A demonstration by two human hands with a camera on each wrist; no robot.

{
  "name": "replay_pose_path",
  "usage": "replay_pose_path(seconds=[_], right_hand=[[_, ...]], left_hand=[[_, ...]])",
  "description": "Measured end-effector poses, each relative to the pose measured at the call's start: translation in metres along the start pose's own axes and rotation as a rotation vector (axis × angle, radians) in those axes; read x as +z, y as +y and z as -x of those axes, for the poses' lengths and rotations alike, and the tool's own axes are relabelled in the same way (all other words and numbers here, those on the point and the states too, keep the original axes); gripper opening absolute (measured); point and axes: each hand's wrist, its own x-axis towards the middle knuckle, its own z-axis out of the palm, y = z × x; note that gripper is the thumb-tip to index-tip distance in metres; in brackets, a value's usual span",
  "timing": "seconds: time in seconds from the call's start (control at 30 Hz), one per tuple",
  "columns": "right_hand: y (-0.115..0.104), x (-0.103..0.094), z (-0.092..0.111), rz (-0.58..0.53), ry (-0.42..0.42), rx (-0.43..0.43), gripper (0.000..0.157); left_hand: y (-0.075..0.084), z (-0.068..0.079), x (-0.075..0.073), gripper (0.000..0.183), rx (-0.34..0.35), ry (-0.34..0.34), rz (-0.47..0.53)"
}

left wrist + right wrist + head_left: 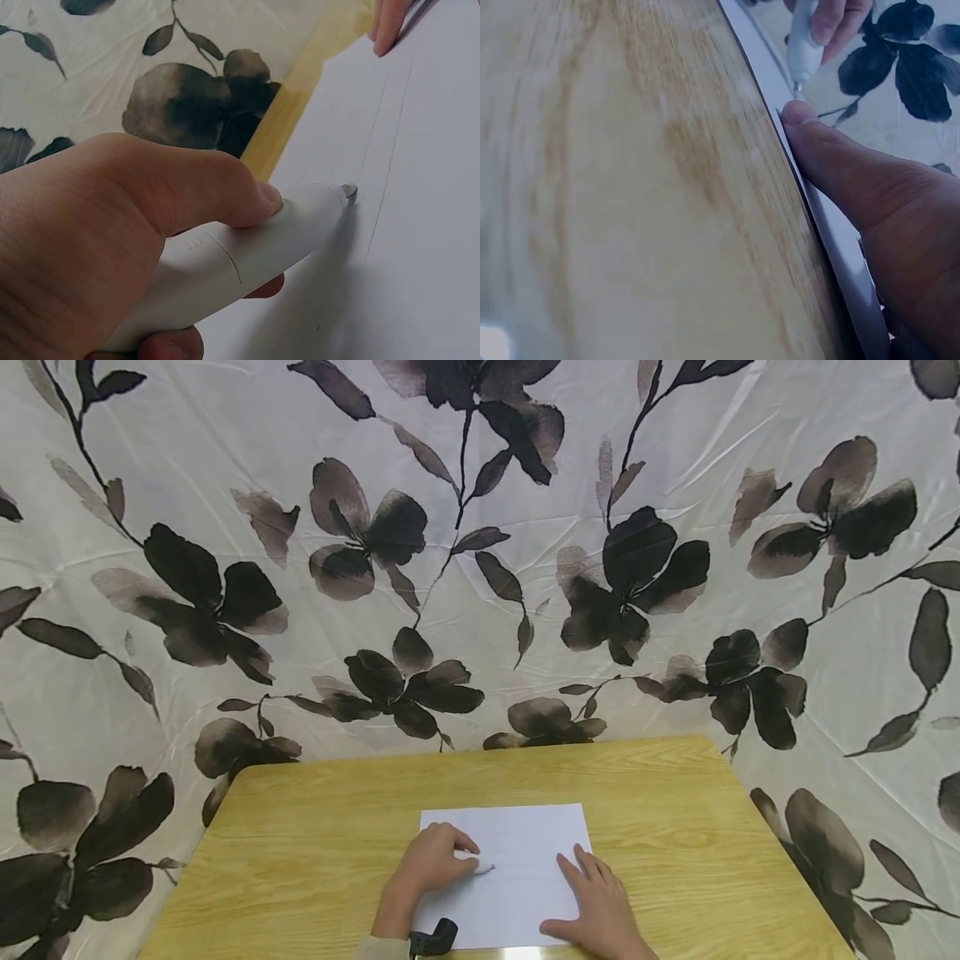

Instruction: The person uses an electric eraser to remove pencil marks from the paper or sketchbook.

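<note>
My left hand [431, 860] grips a thick white pen-shaped tool [300, 225] with a small metal tip. In the left wrist view the thumb lies along the top of its barrel, and the tip is right at the surface of a white sheet of paper [517, 835]. Thin, faint lines run along the sheet near the tip. On the sheet's right side my right hand [596, 902] rests with fingers spread. The right wrist view shows its thumb [801, 114] on the paper by the near edge, the tool's tip appearing just beyond it.
The paper lies on a yellow wood-grain table [315, 827], close to its front edge. Behind and around the table hangs a white cloth [525, 527] with dark flowers. A black strap-like device [435, 938] sits at my left wrist.
</note>
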Motion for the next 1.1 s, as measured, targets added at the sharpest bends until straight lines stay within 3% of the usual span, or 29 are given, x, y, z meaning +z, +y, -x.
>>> replay_pose_path(seconds=[0.33,0.53,0.73,1.1], right_hand=[[0.0002,-0.0019,-0.0004,-0.004,-0.020,0.018,0.108],[0.0023,0.0012,-0.0022,0.011,-0.015,0.005,0.108],[0.0024,0.0012,-0.0027,0.018,-0.029,0.009,0.107],[-0.0007,-0.0009,-0.0037,0.024,-0.066,0.054,0.110]], left_hand=[[0.0023,-0.0026,0.0004,0.009,-0.005,0.002,-0.020],[0.0043,-0.0048,0.0018,0.010,0.015,-0.016,0.024],[-0.0004,-0.0028,0.0035,0.009,0.006,0.010,-0.006],[0.0057,-0.0058,0.0020,0.008,0.000,-0.020,0.038]])
